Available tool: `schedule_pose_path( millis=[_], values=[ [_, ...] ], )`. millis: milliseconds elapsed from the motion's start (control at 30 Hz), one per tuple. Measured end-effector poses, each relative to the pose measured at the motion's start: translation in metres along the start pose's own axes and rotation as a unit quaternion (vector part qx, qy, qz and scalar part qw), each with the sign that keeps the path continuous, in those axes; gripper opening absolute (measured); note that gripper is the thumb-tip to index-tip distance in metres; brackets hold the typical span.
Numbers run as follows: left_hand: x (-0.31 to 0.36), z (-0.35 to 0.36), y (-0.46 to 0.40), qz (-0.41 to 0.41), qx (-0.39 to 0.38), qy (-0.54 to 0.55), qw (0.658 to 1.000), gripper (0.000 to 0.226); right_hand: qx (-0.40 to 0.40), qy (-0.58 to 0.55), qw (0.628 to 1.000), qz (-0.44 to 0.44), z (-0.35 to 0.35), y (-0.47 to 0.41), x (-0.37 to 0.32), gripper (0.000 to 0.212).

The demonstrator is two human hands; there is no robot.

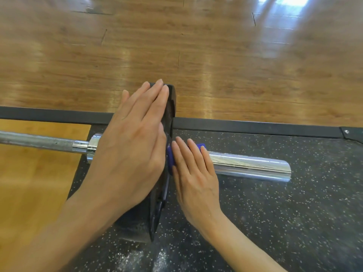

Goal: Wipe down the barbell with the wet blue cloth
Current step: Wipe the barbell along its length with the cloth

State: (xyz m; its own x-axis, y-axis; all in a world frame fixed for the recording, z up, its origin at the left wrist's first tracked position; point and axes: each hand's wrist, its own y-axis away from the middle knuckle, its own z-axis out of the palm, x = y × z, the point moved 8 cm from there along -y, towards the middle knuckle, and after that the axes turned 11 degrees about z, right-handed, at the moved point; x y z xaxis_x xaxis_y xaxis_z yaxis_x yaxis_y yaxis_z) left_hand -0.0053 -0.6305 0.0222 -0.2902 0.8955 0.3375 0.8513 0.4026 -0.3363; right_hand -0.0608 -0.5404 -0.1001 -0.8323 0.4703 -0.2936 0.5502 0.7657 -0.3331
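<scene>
Right hand (pixel 193 173) flat, fingers straight, pressing blue cloth (pixel 200 146) onto barbell (pixel 249 167) sleeve, right beside black plate (pixel 170 107); left hand (pixel 135 132) flat, fingers together, steadying plate top. Barbell lies on floor, long way runs left to right, shiny end pointing right past right hand. Wiping looks underway near plate; can't tell what's clean; long thin bar left of left hand likely still to do

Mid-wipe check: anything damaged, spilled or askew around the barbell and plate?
Nothing serious. There are pale smears on the black speckled mat near the bottom edge, possibly chalk or wet streaks. The weight plate sits on the barbell sleeve; left hand lies flat on it, right hand presses the blue cloth.
</scene>
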Motion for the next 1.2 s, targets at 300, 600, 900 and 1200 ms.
schedule_pose_path(
  millis=[300,600,900,1200],
  values=[
    [-0.002,0.000,0.001,0.000,0.008,0.007,1.000,0.062,-0.038,0.025,0.997,0.058,0.004,-0.023,-0.002,0.046],
    [0.019,-0.003,0.031,0.026,0.012,-0.014,1.000,0.062,-0.111,0.034,0.991,0.063,0.003,-0.019,-0.003,0.057],
    [0.042,-0.007,0.084,0.026,0.042,-0.034,0.998,0.062,-0.183,0.057,0.978,0.084,0.000,-0.004,-0.007,0.060],
    [0.055,-0.010,0.121,0.026,0.016,-0.090,0.995,0.063,-0.243,0.042,0.967,0.060,-0.009,0.023,-0.018,0.057]
  ],
)
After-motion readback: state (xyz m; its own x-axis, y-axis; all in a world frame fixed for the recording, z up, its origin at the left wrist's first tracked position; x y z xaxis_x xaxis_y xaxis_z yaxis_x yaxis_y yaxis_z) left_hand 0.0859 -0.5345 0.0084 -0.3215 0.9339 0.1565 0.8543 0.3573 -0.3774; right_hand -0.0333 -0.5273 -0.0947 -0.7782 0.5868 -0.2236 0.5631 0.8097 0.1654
